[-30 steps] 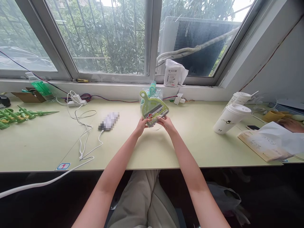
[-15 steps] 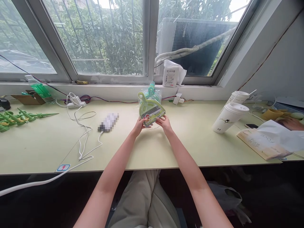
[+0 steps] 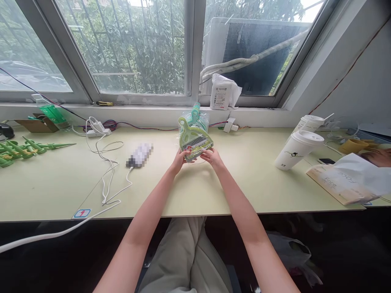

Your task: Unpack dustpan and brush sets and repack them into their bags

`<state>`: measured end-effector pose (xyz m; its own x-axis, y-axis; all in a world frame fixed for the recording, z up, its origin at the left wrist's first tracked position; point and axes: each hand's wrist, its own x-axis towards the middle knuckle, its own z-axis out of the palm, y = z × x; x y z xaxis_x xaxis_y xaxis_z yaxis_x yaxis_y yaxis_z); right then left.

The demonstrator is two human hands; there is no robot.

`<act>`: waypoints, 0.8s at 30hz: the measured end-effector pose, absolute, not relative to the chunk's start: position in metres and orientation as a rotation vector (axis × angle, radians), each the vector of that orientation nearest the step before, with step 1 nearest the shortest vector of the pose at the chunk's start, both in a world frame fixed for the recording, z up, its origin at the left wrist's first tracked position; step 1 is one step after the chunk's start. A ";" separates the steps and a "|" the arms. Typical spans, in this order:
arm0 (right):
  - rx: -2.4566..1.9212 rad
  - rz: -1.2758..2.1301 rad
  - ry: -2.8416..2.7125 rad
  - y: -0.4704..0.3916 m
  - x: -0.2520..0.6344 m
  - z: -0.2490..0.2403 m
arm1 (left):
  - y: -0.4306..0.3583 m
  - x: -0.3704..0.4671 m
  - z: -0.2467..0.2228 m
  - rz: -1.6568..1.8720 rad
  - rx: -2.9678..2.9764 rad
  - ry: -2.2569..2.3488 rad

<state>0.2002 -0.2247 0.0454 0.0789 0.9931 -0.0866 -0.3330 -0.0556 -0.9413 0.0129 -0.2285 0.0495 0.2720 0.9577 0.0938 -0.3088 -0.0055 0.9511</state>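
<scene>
I have two hands on the work and count one lime-green dustpan [image 3: 200, 135] between them, in clear wrapping with a printed label. Its handle points away and to the left, its broad end toward my lap. Behind it is at least one teal handle [image 3: 195, 113]; I can't count how many are layered there.

My left hand [image 3: 179, 160] is curled closed on the dustpan's lower left corner, thumb on the front. My right hand [image 3: 213, 157] has its fingers part-bent and slightly spread at the lower right edge; I can't tell how firmly they grip, or whether the pan touches the desk [image 3: 253, 191].

To my right I count two white cups [image 3: 297, 150] and one tissue pack [image 3: 339, 181]; to my left, one blurred device [image 3: 141, 155] on a white cable [image 3: 110, 175]. One white packet [image 3: 221, 93] sits on the sill.

The desk's front edge runs beneath my forearms. The widest room is rightward, up to the cups; leftward, the device is nearer. Ahead, the sill wall closes in just past the teal handle.
</scene>
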 end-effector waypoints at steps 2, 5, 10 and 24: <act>-1.122 1.367 -1.021 -0.225 0.218 0.052 | -0.225 0.008 0.049 1.197 1.066 0.769; -1.215 0.882 -1.228 -0.228 0.242 0.059 | -0.219 -0.001 0.050 1.242 0.947 0.767; -1.099 0.299 -1.715 -0.230 0.241 0.060 | -0.218 -0.010 0.051 1.198 0.913 0.757; -1.090 0.352 -1.385 -0.216 0.236 0.038 | -0.224 -0.014 0.051 0.811 1.254 0.708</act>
